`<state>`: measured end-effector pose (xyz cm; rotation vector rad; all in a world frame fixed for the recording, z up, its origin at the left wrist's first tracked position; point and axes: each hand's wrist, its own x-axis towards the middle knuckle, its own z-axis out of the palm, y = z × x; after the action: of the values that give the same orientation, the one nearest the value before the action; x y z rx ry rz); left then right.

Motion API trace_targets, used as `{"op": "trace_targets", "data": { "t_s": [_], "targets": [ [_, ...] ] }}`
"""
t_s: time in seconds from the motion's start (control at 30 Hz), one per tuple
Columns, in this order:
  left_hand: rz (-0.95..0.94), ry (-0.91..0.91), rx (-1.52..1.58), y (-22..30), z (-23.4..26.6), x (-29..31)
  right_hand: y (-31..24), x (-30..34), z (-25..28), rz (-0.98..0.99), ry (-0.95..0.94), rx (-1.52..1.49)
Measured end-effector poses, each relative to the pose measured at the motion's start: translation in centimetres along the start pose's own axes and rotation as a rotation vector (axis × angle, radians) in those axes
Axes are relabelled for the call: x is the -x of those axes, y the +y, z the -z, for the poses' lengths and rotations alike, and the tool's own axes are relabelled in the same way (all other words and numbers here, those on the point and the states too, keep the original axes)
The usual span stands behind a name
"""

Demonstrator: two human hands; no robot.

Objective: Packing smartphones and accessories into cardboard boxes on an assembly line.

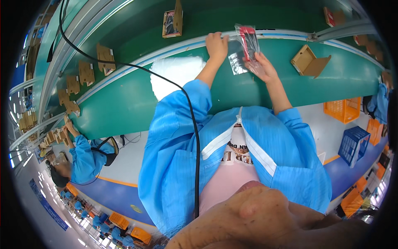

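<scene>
My right hand is closed on the lower end of a clear plastic bag with a red and dark item inside, held over the green worktop. A second flat piece of clear plastic, shiny with glare, is just left of it. My left hand is at the metal rail along the worktop's far edge, its fingers curled; whether they pinch thin plastic is unclear. A white sheet lies left of my hands. To the right sits an open cardboard box with its lid folded out.
Beyond the rail, a green belt carries an open box with contents. More cardboard boxes stand at the left. A black cable hangs across the view. Co-worker at left; orange crate and blue crate at right.
</scene>
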<state>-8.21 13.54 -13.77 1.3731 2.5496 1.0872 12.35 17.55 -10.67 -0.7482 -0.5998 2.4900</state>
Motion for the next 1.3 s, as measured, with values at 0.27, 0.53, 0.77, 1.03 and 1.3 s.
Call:
{"op": "trace_targets", "data": {
  "t_s": [0.27,0.53,0.77,1.03,1.3],
  "targets": [
    [-0.245,-0.366,-0.226,1.1,0.1,-0.4,3.5,1.4,3.6,0.016,0.051,-0.110],
    [0.223,0.049,0.120,-3.0,3.9,4.1,4.4,4.7,3.6,-0.063,0.002,-0.128],
    [-0.184,-0.210,-0.134,0.3,1.2,2.2,3.8,5.5,1.3,-0.111,-0.038,-0.061],
    [-0.157,-0.332,-0.493,-4.4,3.3,1.2,1.3,9.1,2.0,0.058,0.100,0.090],
    [-0.154,0.081,0.038,4.2,8.4,5.6,2.3,8.2,-0.9,0.092,0.168,0.214]
  ]
}}
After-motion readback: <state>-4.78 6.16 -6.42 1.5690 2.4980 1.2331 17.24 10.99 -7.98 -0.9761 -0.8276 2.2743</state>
